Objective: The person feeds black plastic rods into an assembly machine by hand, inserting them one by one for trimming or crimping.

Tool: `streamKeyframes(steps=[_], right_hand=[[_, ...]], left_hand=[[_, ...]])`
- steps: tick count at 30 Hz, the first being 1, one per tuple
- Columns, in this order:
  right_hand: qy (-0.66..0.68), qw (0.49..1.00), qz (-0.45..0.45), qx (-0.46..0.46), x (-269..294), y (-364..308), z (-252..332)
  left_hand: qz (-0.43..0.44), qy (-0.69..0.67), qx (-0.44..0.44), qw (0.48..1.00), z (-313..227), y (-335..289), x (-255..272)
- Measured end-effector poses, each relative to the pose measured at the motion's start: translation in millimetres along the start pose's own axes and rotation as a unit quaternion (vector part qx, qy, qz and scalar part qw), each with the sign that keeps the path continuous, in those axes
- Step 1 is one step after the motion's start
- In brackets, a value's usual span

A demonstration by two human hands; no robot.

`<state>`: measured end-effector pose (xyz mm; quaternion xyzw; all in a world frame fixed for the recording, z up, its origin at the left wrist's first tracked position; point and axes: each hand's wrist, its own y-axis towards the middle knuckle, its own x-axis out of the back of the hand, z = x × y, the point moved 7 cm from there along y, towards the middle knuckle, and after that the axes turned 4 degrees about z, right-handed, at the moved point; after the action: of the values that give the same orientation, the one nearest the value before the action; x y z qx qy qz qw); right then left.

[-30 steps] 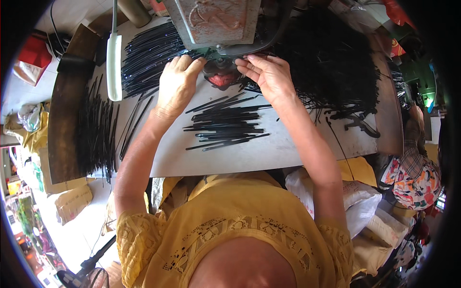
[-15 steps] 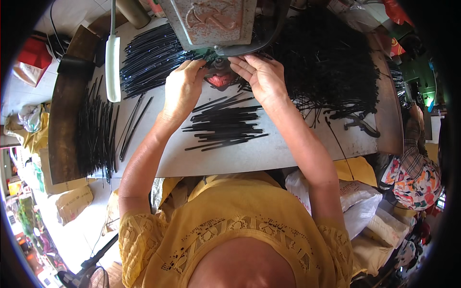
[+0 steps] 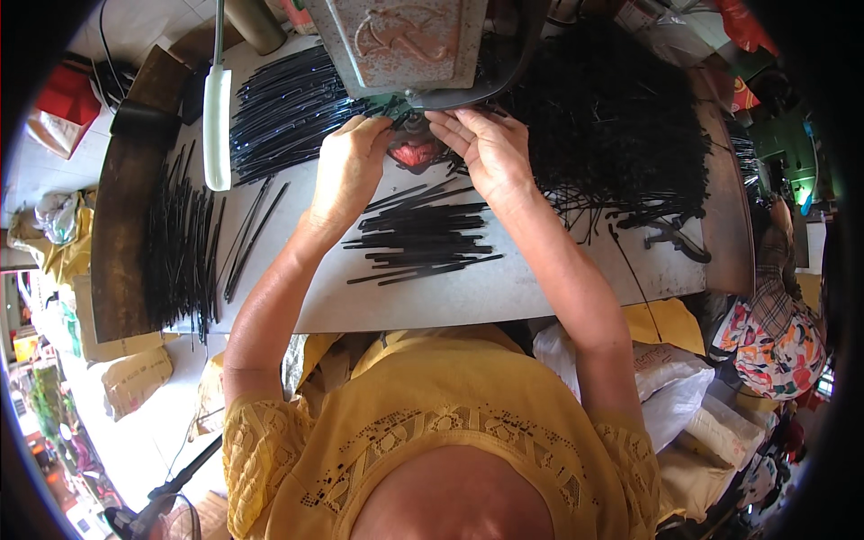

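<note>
Beneath the grey machine head [image 3: 412,40], at the rear of the counter [image 3: 378,306], I position my left grip [image 3: 349,171] and right grip [image 3: 493,153] on either side of a dark fitting [image 3: 414,129] with a red front [image 3: 415,156]. Left grip: fingers curled, tips drawn close together beside the fitting. Right grip: fingers partly extended, palm turned inward. I cannot tell whether either has hold of a strip; the fingertip area is too small and shaded. Black strips lie in a loose pile [image 3: 423,236] between my forearms, in a dense row [image 3: 283,112] left of the machine, and in a tangled heap [image 3: 616,108] to the right. Step in hand, by my judgement: two-handed fine positioning at the fitting. The next move calls for steady, level alignment, fingertips clear of the head.
</note>
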<state>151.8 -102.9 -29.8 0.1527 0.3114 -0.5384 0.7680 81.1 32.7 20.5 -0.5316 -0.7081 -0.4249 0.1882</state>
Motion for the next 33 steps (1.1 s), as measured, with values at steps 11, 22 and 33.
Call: streamKeyframes(steps=[11,22,33], right_hand=[[-0.015,1.000,0.002,0.013,-1.4,-1.2,2.0],[-0.022,1.000,0.000,0.011,-1.8,-2.3,4.4],[-0.113,0.985,0.053,-0.117,12.0,-9.7,5.7]], left_hand=[[0.023,-0.039,0.058,0.997,7.8,2.0,-4.3],[0.005,0.211,-0.067,0.975,-14.9,-4.1,-4.2],[0.247,-0.189,0.245,0.918,38.5,-24.8,18.8]])
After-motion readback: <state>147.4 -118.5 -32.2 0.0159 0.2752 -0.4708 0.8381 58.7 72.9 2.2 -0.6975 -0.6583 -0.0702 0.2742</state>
